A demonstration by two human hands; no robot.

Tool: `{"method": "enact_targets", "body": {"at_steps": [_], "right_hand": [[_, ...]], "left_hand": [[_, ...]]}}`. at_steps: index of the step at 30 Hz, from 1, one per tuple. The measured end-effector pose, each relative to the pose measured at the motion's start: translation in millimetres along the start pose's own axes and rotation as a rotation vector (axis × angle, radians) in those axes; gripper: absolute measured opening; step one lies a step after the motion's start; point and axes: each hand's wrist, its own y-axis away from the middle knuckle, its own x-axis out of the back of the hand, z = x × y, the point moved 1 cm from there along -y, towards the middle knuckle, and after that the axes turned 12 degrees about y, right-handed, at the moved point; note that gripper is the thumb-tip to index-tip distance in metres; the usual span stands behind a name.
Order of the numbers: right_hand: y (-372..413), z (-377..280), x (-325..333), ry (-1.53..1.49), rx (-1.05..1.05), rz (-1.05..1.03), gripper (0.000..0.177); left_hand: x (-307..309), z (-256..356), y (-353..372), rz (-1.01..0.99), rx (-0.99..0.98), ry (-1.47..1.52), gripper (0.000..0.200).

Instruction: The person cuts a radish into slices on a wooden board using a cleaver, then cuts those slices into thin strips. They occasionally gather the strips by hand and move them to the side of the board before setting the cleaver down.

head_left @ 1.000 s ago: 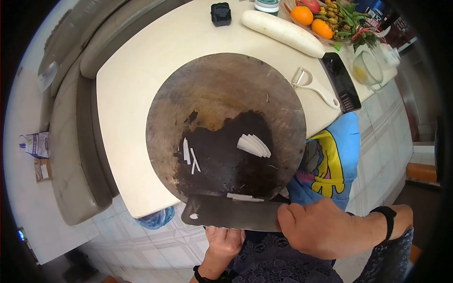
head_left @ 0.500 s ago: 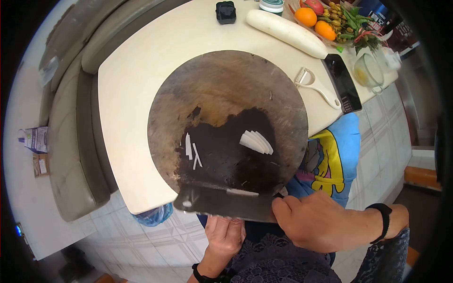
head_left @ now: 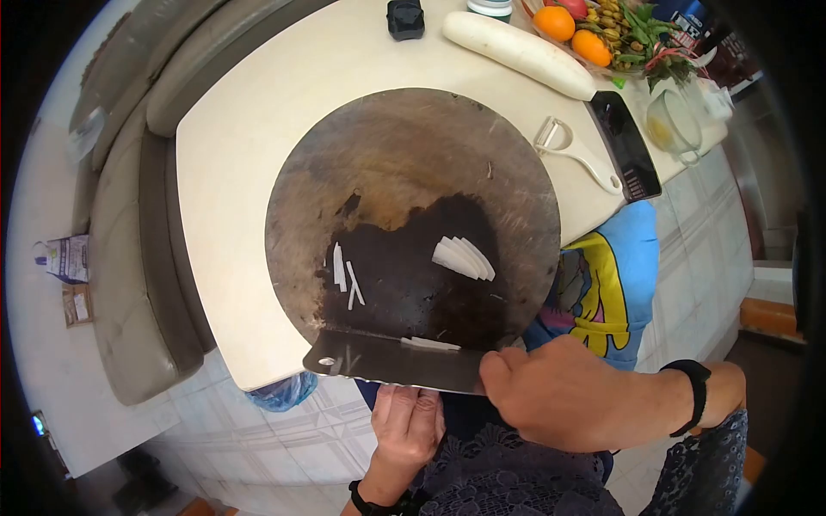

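Two bare hands and one cleaver are at the near edge of one thick, round, dark-stained wooden chopping board (head_left: 387,163). The right hand (head_left: 564,396) is closed, clamped around the handle end of the broad, grey metal cleaver (head_left: 396,365); the handle is mostly hidden in the fist. The blade reaches out to the left of that grip, across the board's near rim, its long axis running nearly side to side, with the holed end pointing left and set slightly farther from the body than the handle end. The left hand (head_left: 406,426) is below the blade, its fingers side by side and pointing away from the body; their tips are hidden, so whether they grip anything cannot be told. At the blade's far edge, left of the right fist, lie what look like two thin white strips (head_left: 430,344), lengthwise along it. Three or four white matchstick pieces (head_left: 339,268) lie at the board's left, pointing roughly away from the body, and about five overlapping white slices (head_left: 463,258) fan out at its right. Beyond the board are one long, smooth white radish (head_left: 520,56), one white Y-shaped peeler (head_left: 581,159) and two round oranges (head_left: 553,23).
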Motion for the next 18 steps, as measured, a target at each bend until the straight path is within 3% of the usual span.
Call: {"method": "enact_targets", "body": {"at_steps": [7,18], "right_hand": [[14,3,17,-0.048,-0.017,-0.165,0.016],[-5,12,5,-0.094,0.042,-0.043,0.016]], "left_hand": [[-2,-3,6,-0.009,-0.028,0.005,0.029],[0,0,-4,0.002,-0.043,-0.019,0.026]]}}
